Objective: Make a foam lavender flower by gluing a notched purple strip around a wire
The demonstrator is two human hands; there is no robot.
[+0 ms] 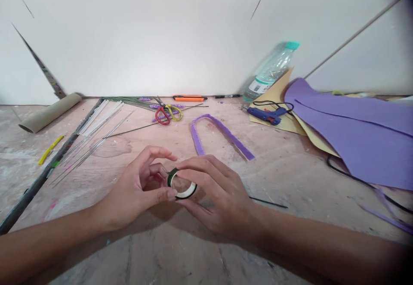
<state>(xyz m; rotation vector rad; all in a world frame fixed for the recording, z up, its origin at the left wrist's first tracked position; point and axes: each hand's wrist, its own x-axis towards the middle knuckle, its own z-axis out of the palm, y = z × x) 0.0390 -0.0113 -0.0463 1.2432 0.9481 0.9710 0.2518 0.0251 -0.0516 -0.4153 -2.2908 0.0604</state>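
A small roll of green floral tape [182, 187] with a white core is held between both hands just above the wooden tabletop [290, 177]. My left hand [138, 188] pinches its left side with thumb and fingers. My right hand [216, 194] curls over its right side, fingertips on the rim. A thin dark wire [267, 202] lies on the table beside my right wrist.
A looped purple foam strip [219, 135] lies beyond the hands. Scissors [167, 112], metal wires [93, 145], an orange cutter [189, 98] and a cardboard tube [48, 113] sit at the back left. A blue glue gun [266, 115], water bottle [271, 72] and purple foam sheets [358, 138] lie at the right.
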